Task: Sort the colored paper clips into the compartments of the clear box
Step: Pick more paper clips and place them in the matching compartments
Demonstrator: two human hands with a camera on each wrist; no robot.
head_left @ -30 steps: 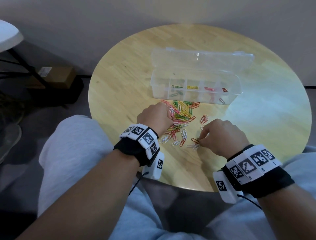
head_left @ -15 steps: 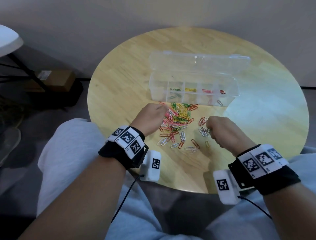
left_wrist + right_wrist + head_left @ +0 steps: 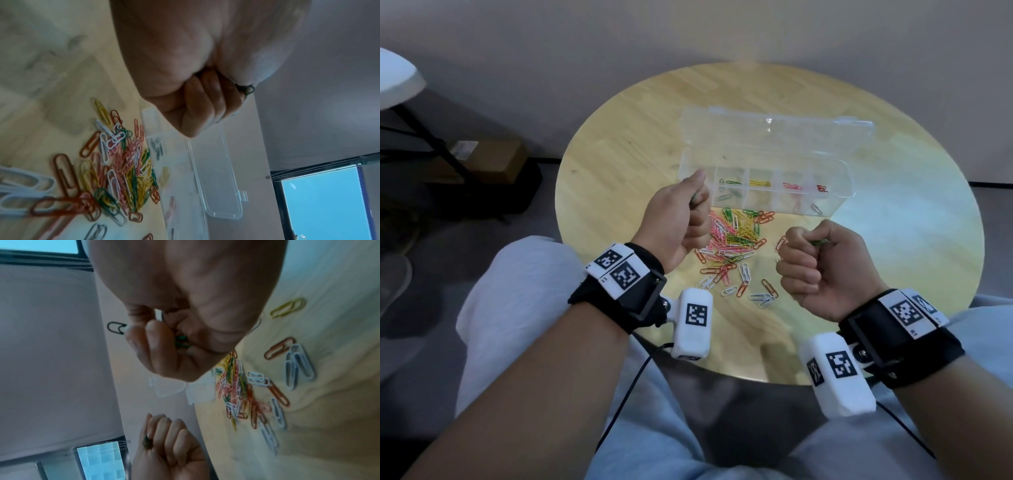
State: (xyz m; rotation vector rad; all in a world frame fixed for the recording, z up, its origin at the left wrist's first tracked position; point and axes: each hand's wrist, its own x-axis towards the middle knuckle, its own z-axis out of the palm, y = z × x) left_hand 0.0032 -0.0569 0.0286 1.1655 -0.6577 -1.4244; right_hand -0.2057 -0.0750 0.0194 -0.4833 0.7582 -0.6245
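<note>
The left hand is curled into a fist above the tabletop, pinching a green paper clip at its fingertips, near the clear box's left end. The right hand is also fisted, gripping green clips; how many is hard to tell. Between the hands lies the loose pile of colored clips, just in front of the open box, whose compartments hold a few sorted clips.

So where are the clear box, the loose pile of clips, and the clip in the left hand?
clear box (image 3: 839, 202): head view, on its front wall at the right end.
pile of clips (image 3: 736, 236): head view, on the pile's middle.
green clip (image 3: 247, 90): left wrist view, on the loop poking out of the left hand (image 3: 197, 91).
</note>
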